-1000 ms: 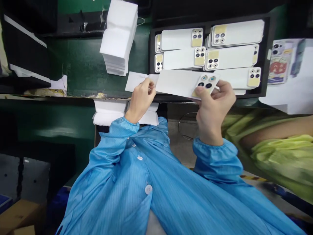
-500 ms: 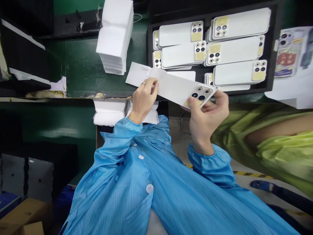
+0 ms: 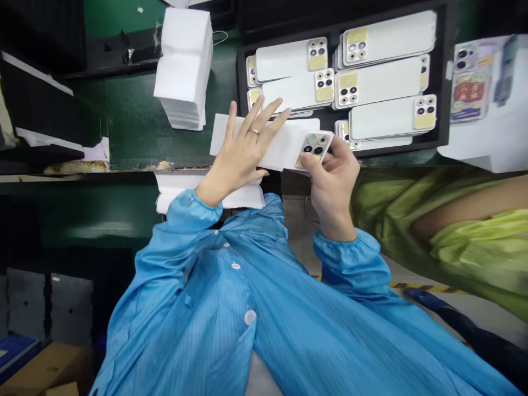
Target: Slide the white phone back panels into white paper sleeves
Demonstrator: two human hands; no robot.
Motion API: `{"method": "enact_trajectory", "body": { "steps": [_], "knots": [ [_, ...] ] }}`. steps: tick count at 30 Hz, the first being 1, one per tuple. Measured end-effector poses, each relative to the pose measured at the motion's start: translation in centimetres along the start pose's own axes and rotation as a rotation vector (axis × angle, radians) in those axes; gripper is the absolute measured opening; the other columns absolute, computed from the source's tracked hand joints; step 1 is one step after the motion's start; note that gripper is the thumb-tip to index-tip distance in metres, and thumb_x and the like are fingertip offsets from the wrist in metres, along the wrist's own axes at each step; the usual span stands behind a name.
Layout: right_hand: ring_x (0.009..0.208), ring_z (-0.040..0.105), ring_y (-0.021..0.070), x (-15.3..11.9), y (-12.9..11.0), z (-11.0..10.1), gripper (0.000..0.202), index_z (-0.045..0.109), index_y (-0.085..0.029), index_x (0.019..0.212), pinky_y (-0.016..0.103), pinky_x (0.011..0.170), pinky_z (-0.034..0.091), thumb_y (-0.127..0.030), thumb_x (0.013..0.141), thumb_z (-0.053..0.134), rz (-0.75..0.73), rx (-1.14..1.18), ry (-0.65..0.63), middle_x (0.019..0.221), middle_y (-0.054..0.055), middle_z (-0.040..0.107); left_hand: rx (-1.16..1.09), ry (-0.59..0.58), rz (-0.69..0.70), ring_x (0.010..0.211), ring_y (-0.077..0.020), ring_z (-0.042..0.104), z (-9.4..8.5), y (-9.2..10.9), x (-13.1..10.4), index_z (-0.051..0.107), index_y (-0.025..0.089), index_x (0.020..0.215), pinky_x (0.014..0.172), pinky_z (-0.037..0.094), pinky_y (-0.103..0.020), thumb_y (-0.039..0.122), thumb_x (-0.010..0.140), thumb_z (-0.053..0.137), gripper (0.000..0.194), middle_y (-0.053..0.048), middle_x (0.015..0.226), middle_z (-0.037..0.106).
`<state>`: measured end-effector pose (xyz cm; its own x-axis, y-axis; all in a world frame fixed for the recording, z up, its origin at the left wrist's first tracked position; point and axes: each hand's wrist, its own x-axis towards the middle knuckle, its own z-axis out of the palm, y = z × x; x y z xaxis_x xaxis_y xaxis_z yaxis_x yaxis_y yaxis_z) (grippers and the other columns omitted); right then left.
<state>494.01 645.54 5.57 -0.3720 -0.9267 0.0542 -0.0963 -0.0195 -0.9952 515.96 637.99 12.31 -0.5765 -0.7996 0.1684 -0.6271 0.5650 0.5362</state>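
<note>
White panel is pinched in right hand, left hand splayed over a sheet

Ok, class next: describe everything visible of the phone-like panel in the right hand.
Pale, perhaps plastic, the phone-like panel shows four ringed circles, two darker, above a yellowish patch partly covered by the right hand, which grips this slanted end near the bench. How far it extends left is unclear.

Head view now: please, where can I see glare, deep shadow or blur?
Head view: a pale sheen on the green panel at left; a teal glint on one lens of the phone-like panel in the right hand; deep shadow at lower left; the co-worker's yellow-green clothing at right looks soft.
</note>
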Motion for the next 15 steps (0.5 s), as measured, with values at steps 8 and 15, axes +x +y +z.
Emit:
{"method": "enact_trajectory", "body": {
  "steps": [8,15],
  "knots": [
    [0.165,0.063,0.0358,0.0,0.1,3.5,0.07,0.064,-0.034,0.169,0.065,0.136,0.056,-0.075,0.113,0.057,-0.107,-0.095,-0.114,0.173,0.012,0.067,0.02,-0.013,0.003,0.159,-0.0404,0.061,0.8,0.2,0.3,0.062,0.03,0.163,0.142,0.037,-0.063,0.036,0.101,0.086,0.067,-0.014,0.169,0.067],
    [0.17,0.058,0.0352,-1.4,-2.0,4.2,0.068,0.062,-0.035,0.173,0.064,0.142,0.051,-0.069,0.115,0.053,0.0,-0.022,-0.184,0.18,0.007,0.062,0.095,0.077,-0.08,0.155,-0.038,0.062,1.6,1.0,-1.2,0.054,0.022,0.174,0.134,0.04,-0.059,0.051,0.107,0.08,0.078,-0.016,0.17,0.067]
  ]
}}
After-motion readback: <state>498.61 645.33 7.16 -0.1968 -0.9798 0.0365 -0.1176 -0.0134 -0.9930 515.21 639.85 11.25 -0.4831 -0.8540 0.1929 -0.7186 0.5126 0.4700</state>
